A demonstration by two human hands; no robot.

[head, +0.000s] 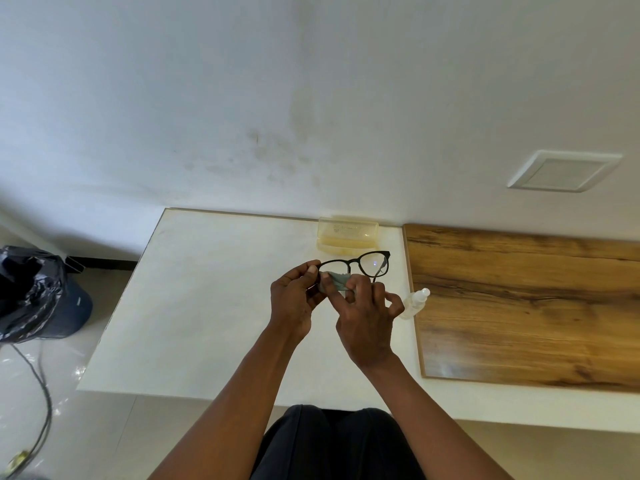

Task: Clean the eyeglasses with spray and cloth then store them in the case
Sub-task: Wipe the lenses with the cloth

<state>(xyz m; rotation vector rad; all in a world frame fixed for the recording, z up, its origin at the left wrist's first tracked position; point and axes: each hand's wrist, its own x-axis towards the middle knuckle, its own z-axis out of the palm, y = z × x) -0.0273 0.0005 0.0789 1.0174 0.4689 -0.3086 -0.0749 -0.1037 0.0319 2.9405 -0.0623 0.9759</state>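
Observation:
Black-framed eyeglasses [360, 260] are held above the white table [214, 306]. My left hand [294, 299] pinches the frame at its left end. My right hand [365, 320] presses a grey-green cloth [335, 280] against the left lens; the right lens is bare. A small clear spray bottle [415, 301] lies on the table just right of my right hand. The translucent yellowish glasses case [348, 235] sits open by the wall, behind the glasses.
A wooden board [526, 306] covers the right part of the table. A bin with a black bag [38, 296] stands on the floor at left, with a cable [45, 393] trailing near it. The wall runs right behind the table.

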